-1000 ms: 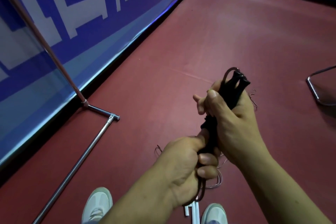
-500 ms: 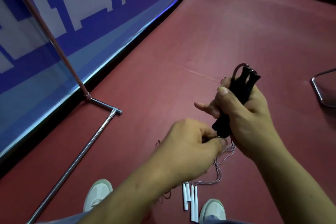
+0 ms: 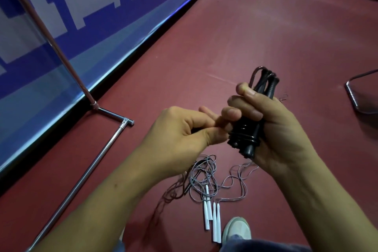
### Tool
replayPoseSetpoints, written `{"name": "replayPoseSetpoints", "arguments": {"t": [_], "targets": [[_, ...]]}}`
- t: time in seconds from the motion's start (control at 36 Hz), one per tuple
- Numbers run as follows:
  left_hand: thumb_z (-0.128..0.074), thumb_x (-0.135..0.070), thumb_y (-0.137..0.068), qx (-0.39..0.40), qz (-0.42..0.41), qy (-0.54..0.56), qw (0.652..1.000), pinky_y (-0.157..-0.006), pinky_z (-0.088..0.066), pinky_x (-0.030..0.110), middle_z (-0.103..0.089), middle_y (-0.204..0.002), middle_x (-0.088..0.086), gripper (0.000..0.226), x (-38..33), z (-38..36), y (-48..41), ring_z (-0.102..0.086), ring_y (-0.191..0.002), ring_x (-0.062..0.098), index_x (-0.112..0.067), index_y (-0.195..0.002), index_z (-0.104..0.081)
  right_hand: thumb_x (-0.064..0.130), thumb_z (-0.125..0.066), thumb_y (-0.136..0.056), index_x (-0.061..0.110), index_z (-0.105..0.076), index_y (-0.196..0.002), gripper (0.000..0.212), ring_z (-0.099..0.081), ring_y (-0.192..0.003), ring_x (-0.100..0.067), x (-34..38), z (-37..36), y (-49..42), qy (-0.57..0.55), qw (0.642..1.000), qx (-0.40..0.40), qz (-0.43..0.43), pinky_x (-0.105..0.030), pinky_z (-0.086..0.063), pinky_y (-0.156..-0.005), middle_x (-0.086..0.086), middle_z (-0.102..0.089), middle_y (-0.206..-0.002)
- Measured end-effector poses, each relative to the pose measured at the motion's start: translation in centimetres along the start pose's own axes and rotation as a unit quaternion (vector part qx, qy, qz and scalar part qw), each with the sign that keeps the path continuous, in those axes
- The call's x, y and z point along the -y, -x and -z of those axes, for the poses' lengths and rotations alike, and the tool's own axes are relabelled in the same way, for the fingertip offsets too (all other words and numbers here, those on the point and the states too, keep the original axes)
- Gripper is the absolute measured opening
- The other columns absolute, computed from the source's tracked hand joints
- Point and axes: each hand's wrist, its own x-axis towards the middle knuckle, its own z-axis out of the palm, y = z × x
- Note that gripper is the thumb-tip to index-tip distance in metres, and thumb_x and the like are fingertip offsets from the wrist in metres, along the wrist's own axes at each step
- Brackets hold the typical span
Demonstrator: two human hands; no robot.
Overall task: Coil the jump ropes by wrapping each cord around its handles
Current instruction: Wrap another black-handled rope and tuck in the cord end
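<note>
Black handles (image 3: 248, 135): two handles are held together as one bundle, almost upright, with the top ends leaning a little to the right. The bundle is in the air above the floor, a little right of the middle of the view.
Dark cord (image 3: 243, 136): it is wound in several tight turns around the lower part of the black handles. One loop of it stands out above their top ends.
Right hand (image 3: 274, 129): its fingers and thumb are curled around the middle of the bundle. The top ends come out above the forefinger, and the bottom ends come out below the palm.
Left hand (image 3: 180, 139): it is just left of the bundle and touches it. The fingers are curled, and the thumb and forefinger are pressed together in a pinch right at the wound turns. It pinches the dark cord, which is thin and hard to follow there.
Loose cords (image 3: 204, 176): thin grey and reddish cords lie in a tangle on the floor, below both hands. One strand rises toward the bottom of the black handles.
White handles (image 3: 214, 221): four slim handles lie side by side at the near edge of the tangle.
Shoe (image 3: 237, 231): a light one, just right of the white handles.
Floor (image 3: 266, 26): dark red.
Metal stand (image 3: 102, 159): shiny tubes at the left, with a slanting pole.
Blue banner (image 3: 81, 16): it runs along behind the metal stand.
Metal frame (image 3: 356, 98): a bent tube at the right edge, well apart from the hands.
</note>
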Motion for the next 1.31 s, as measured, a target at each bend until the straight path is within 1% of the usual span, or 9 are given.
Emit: {"name": "replayPoseSetpoints", "arguments": {"t": [0.17, 0.44, 0.56, 0.67, 0.89, 0.97, 1.11, 1.22, 1.31], "targets": [[-0.07, -0.049, -0.079, 0.017, 0.026, 0.016, 0.999, -0.06, -0.037, 0.029, -0.061, -0.055, -0.005, 0.019, -0.3, 0.3, 0.0, -0.049, -0.055, 0.008, -0.037, -0.065, -0.075, 0.014, -0.049, -0.097, 0.016, -0.047, -0.087, 0.01, -0.059, -0.058, -0.008, -0.2, -0.6, 0.3, -0.09, 0.996, -0.013, -0.01, -0.051, -0.05, -0.105, 0.009, -0.041, -0.051], [-0.077, -0.053, -0.077, 0.009, 0.093, 0.126, 0.988, -0.055, -0.035, 0.033, -0.062, -0.054, 0.002, 0.033, 1.0, -1.4, 0.0, -0.046, -0.052, 0.02, -0.024, -0.061, -0.073, 0.014, -0.052, -0.1, 0.015, -0.054, -0.091, 0.009, -0.059, -0.08, -0.011, -0.4, -0.4, 0.2, -0.162, 0.985, -0.049, -0.023, -0.053, -0.056, -0.096, 0.01, -0.036, -0.053], [-0.071, -0.027, -0.085, 0.098, 0.14, 0.255, 0.952, -0.048, -0.031, 0.021, -0.055, -0.056, -0.001, 0.016, 0.6, -1.7, 0.1, -0.039, -0.049, 0.011, -0.012, -0.082, -0.068, 0.016, -0.048, -0.1, 0.015, -0.055, -0.092, 0.011, -0.052, -0.055, -0.008, -0.4, -0.5, 0.5, -0.157, 0.986, -0.041, -0.024, -0.055, -0.05, -0.104, 0.012, -0.033, -0.052], [-0.073, -0.018, -0.079, 0.003, 0.143, 0.278, 0.95, -0.049, -0.035, 0.025, -0.061, -0.07, 0.005, 0.037, 0.7, -2.5, 0.0, -0.045, -0.048, 0.017, 0.0, -0.104, -0.053, 0.014, -0.048, -0.1, 0.011, -0.057, -0.089, 0.014, -0.06, -0.059, -0.008, -0.1, -0.9, 0.5, -0.188, 0.981, -0.054, -0.011, -0.057, -0.05, -0.102, 0.011, -0.031, -0.051], [-0.073, -0.003, -0.09, -0.277, -0.028, 0.03, 0.96, -0.052, -0.048, 0.031, -0.062, -0.062, 0.003, 0.021, 1.2, -6.4, 1.3, -0.061, -0.053, 0.015, -0.016, -0.074, -0.069, 0.006, -0.044, -0.103, 0.01, -0.048, -0.082, 0.022, -0.077, -0.078, -0.022, -0.3, -2.4, -1.1, -0.227, 0.946, -0.228, 0.042, -0.054, -0.042, -0.111, 0.002, -0.043, -0.056], [-0.068, -0.001, -0.085, -0.258, -0.122, -0.109, 0.952, -0.057, -0.045, 0.028, -0.057, -0.076, -0.001, 0.008, 1.5, -7.6, 1.7, -0.055, -0.064, 0.014, -0.006, -0.079, -0.07, 0.009, -0.042, -0.106, 0.01, -0.047, -0.083, 0.024, -0.077, -0.083, -0.021, -0.3, -2.1, -1.3, -0.197, 0.941, -0.267, 0.067, -0.048, -0.042, -0.114, 0.001, -0.047, -0.058], [-0.057, -0.021, -0.081, -0.112, -0.116, -0.074, 0.984, -0.062, -0.043, 0.025, -0.05, -0.086, -0.001, 0.015, 0.1, -7.9, 2.8, -0.055, -0.072, 0.014, -0.011, -0.086, -0.067, 0.015, -0.04, -0.108, 0.006, -0.053, -0.076, 0.036, -0.074, -0.106, -0.021, -0.4, -1.7, -0.9, -0.071, 0.953, -0.271, 0.111, -0.045, -0.038, -0.117, -0.003, -0.064, -0.066], [-0.049, -0.063, -0.093, -0.145, -0.068, -0.057, 0.985, -0.061, -0.036, 0.011, -0.053, -0.082, -0.008, 0.049, -0.4, -7.7, 2.8, -0.056, -0.069, 0.008, -0.024, -0.063, -0.057, 0.016, -0.041, -0.108, 0.004, -0.065, -0.066, 0.049, -0.072, -0.11, -0.018, -0.6, -2.2, -0.2, 0.028, 0.956, -0.257, 0.142, -0.042, -0.041, -0.114, -0.01, -0.075, -0.088], [-0.049, -0.061, -0.093, -0.191, -0.04, -0.053, 0.979, -0.057, -0.032, 0.006, -0.054, -0.077, -0.013, 0.05, -0.4, -8.4, 2.6, -0.054, -0.062, 0.001, -0.019, -0.068, -0.06, 0.017, -0.04, -0.109, -0.003, -0.067, -0.08, 0.044, -0.071, -0.111, -0.011, -0.9, -2.4, -0.2, 0.087, 0.952, -0.251, 0.155, -0.037, -0.042, -0.113, -0.011, -0.078, -0.101]]}}
